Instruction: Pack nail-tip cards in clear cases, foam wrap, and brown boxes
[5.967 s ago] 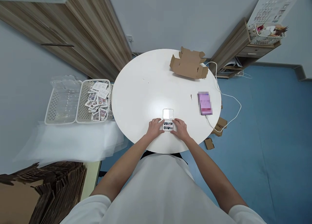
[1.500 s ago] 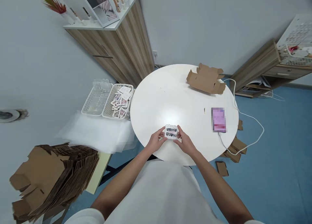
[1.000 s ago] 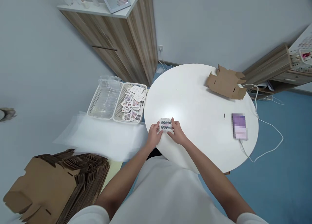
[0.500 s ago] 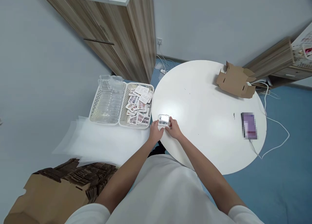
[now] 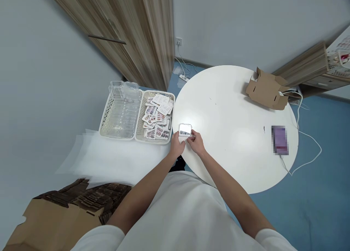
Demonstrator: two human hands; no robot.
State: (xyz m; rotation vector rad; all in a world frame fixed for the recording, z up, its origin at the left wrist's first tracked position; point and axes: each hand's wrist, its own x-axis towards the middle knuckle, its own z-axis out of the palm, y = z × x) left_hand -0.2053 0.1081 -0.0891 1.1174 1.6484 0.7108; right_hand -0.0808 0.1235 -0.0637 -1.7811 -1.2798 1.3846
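Note:
A small clear plastic box (image 5: 185,130) with a row of dark, nail-like pieces inside is at the left edge of the round white table (image 5: 240,160). Glare covers the upper part of its lid. My left hand (image 5: 177,146) grips the box at its lower left corner. On the opposite side, the fingers of my right hand (image 5: 196,143) are bent and pinch its lower right corner. Just left of my hands, a white basket (image 5: 139,132) holds a pile of cards (image 5: 156,116) printed or set with small coloured ovals.
Another white basket (image 5: 103,120) holds stacked clear plastic cases (image 5: 120,110). Translucent sheets (image 5: 115,156) lie below it, above flattened cardboard (image 5: 60,222). A folded brown carton (image 5: 266,90) and a blurred purple phone-like object (image 5: 280,140) with a white cable (image 5: 311,165) are on the table.
My right fingers have shifted and curled more at the box's lower right corner. The glare on the lid has spread. The whole view has tilted slightly.

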